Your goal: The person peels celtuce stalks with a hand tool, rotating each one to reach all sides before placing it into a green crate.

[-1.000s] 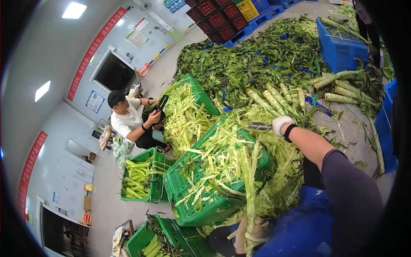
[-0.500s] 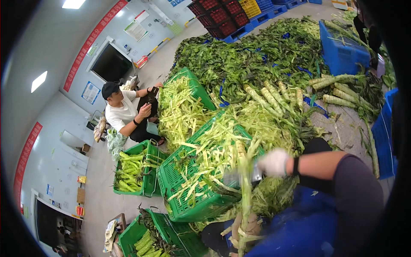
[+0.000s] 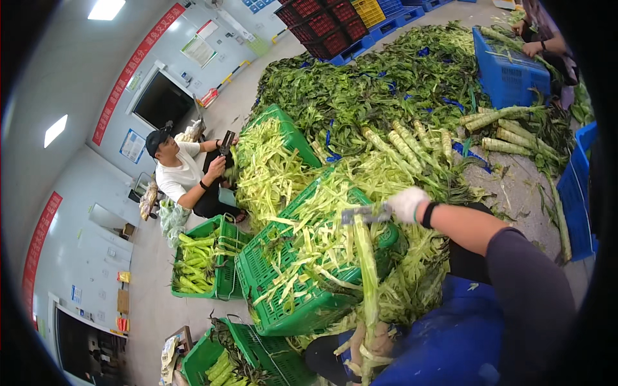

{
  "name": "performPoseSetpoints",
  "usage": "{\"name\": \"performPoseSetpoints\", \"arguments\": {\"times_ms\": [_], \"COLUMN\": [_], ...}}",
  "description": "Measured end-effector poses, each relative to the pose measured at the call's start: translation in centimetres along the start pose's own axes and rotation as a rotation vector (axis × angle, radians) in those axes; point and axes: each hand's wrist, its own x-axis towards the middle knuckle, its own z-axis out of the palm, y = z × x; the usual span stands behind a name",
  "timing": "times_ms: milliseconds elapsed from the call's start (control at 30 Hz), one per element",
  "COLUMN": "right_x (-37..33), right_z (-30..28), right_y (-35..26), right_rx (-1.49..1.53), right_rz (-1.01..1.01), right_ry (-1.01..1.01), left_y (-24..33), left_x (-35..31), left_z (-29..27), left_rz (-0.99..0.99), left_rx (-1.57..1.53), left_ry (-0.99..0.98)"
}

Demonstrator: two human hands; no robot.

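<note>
My left hand (image 3: 380, 341), low in the view, is closed around the lower end of a celtuce stalk (image 3: 367, 276). The stalk stands nearly upright, its upper part pale green and peeled. My right hand (image 3: 407, 204), in a white glove, grips a metal peeler (image 3: 368, 213), whose head lies across the stalk's upper end. Behind the stalk is a green crate (image 3: 277, 315) strewn with long pale peelings (image 3: 315, 238). Strips of peel also hang by my left hand.
A co-worker (image 3: 177, 161) sits at the left by another peel-covered green crate (image 3: 299, 141). Peeled stalks fill a green crate (image 3: 222, 283) at the left. Unpeeled celtuce (image 3: 405, 145) lies before a leaf heap (image 3: 360, 83). Another person's hand (image 3: 533, 49) is at a blue crate (image 3: 515, 77).
My right hand has moved up with the peeler, from the stalk's middle to its upper end. My left hand stays low on the stalk. The left co-worker has raised a tool.
</note>
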Motion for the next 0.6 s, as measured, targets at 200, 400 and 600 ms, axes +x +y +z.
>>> {"name": "performPoseSetpoints", "arguments": {"times_ms": [200, 400, 600], "right_x": [2.0, -0.7, -3.6], "right_z": [-1.2, 0.8, 2.0], "right_y": [0.8, -1.1, -1.7], "right_rx": [0.188, 1.095, 1.858], "right_rz": [0.059, 0.270, 0.397], "right_ry": [-0.233, -0.412, -0.218], "left_y": [-0.9, -1.2, -1.5], "left_x": [0.7, -0.3, 0.1], "left_z": [6.4, 5.5, 5.0], "left_rz": [0.102, 0.112, 0.176], "left_rx": [0.109, 0.089, -0.049], "left_ry": [0.334, 0.370, 0.260]}}
